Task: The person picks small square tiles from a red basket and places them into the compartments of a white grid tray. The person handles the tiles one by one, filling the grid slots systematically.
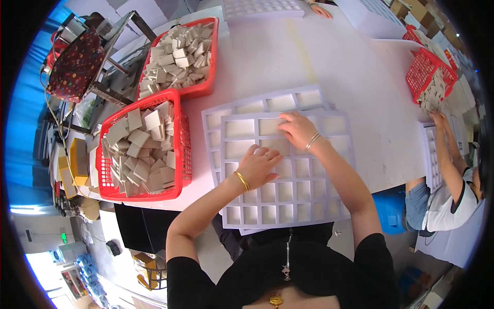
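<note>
A white compartment tray (pixel 240 176) with a grid of larger and smaller cells lies in front of me, on top of at least one similar tray (pixel 211 119) set at a slight angle. My left hand (pixel 259 166) rests over the middle cells, fingers spread and bent a little, with nothing visible in it. Farther up the tray, my right hand (pixel 298 129) reaches over the large cells, fingers extended and thumb apart. Its fingertips touch down near a cell at the upper middle; no held piece shows. Pale flat pieces seem to line the cells.
To my left stand two red plastic baskets, a near basket (pixel 177 154) and a far basket (pixel 214 56), both heaped with pale square pieces (pixel 138 138). White stacked trays (pixel 262 9) sit at the far edge. On the right, a co-worker (pixel 447 195) handles another tray beside a red basket (pixel 419 77).
</note>
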A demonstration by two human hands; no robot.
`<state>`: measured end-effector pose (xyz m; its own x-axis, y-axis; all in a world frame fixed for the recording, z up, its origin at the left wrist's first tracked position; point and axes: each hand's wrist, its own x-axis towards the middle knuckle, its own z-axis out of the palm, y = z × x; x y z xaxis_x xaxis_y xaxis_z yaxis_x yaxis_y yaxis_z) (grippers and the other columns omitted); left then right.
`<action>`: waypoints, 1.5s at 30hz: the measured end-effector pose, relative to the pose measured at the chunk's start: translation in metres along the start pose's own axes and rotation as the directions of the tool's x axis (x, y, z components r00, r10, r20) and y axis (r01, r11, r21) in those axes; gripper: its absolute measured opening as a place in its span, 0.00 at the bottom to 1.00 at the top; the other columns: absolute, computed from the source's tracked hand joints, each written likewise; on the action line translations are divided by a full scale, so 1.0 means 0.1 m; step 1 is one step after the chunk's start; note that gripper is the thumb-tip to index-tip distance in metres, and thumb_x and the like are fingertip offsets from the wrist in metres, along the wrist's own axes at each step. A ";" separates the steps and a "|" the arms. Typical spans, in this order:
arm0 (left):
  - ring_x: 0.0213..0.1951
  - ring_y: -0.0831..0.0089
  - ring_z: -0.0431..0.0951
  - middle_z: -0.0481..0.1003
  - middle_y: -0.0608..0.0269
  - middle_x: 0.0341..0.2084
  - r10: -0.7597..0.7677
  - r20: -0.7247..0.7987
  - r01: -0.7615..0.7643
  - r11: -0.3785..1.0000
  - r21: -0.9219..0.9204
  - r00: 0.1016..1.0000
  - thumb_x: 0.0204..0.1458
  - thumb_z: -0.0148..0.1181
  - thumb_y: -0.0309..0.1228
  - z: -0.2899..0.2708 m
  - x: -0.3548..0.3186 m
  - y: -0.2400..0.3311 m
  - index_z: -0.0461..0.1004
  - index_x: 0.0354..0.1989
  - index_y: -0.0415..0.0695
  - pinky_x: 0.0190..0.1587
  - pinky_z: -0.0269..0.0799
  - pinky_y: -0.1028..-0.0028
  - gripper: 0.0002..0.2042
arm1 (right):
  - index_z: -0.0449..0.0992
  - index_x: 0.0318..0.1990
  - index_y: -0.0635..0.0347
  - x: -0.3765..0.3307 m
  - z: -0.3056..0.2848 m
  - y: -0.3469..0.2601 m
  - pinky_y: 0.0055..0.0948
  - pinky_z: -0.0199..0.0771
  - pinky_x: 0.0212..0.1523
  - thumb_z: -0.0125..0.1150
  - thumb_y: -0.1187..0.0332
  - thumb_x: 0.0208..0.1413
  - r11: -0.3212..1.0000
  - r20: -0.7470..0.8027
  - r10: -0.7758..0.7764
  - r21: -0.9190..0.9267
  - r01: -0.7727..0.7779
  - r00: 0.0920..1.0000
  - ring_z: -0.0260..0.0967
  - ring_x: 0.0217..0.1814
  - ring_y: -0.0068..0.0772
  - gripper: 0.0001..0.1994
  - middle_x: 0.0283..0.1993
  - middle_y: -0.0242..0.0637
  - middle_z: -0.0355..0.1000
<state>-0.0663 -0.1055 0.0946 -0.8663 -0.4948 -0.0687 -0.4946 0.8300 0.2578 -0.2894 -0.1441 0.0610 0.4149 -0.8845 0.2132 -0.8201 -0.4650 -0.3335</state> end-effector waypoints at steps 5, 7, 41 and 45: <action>0.45 0.63 0.74 0.73 0.65 0.44 0.062 -0.194 -0.076 0.995 -0.068 0.979 0.49 0.59 0.36 -0.23 0.04 -0.40 0.69 0.50 0.52 0.55 0.62 0.61 0.18 | 0.77 0.38 0.54 0.05 -0.05 -0.30 0.38 0.62 0.50 0.59 0.74 0.44 0.979 0.076 0.029 -0.202 -0.014 0.997 0.64 0.53 0.33 0.11 0.48 0.34 0.70; 0.37 0.63 0.76 0.76 0.65 0.34 -0.028 -0.338 0.015 0.999 -0.041 0.941 0.49 0.59 0.33 -0.42 0.09 -0.68 0.73 0.45 0.52 0.47 0.67 0.61 0.13 | 0.77 0.38 0.55 0.06 0.03 -0.35 0.37 0.61 0.49 0.57 0.74 0.44 0.979 0.103 0.040 -0.205 -0.018 0.994 0.64 0.52 0.32 0.11 0.46 0.33 0.70; 0.42 0.52 0.77 0.76 0.50 0.38 -0.678 -0.113 0.674 0.670 0.311 0.726 0.47 0.56 0.31 -1.01 0.44 -3.63 0.77 0.38 0.42 0.44 0.74 0.62 0.11 | 0.72 0.44 0.53 -0.05 0.05 -0.39 0.37 0.62 0.48 0.57 0.77 0.43 0.991 0.072 0.132 0.020 -0.134 0.989 0.64 0.54 0.30 0.17 0.48 0.28 0.67; 0.41 0.55 0.77 0.76 0.52 0.35 -0.614 -0.195 0.645 0.727 0.235 0.765 0.41 0.61 0.23 -0.94 0.37 -3.74 0.75 0.40 0.48 0.42 0.73 0.63 0.14 | 0.73 0.43 0.52 -0.05 0.06 -0.38 0.38 0.62 0.49 0.57 0.76 0.44 0.989 0.084 0.143 0.014 -0.144 0.986 0.64 0.54 0.30 0.16 0.48 0.27 0.67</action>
<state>0.0930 -0.4583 0.0866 -0.3448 -0.9384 -0.0225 -0.9347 0.3454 -0.0836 -0.2576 -0.1225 0.0670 0.3253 -0.9417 0.0855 -0.8658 -0.3330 -0.3735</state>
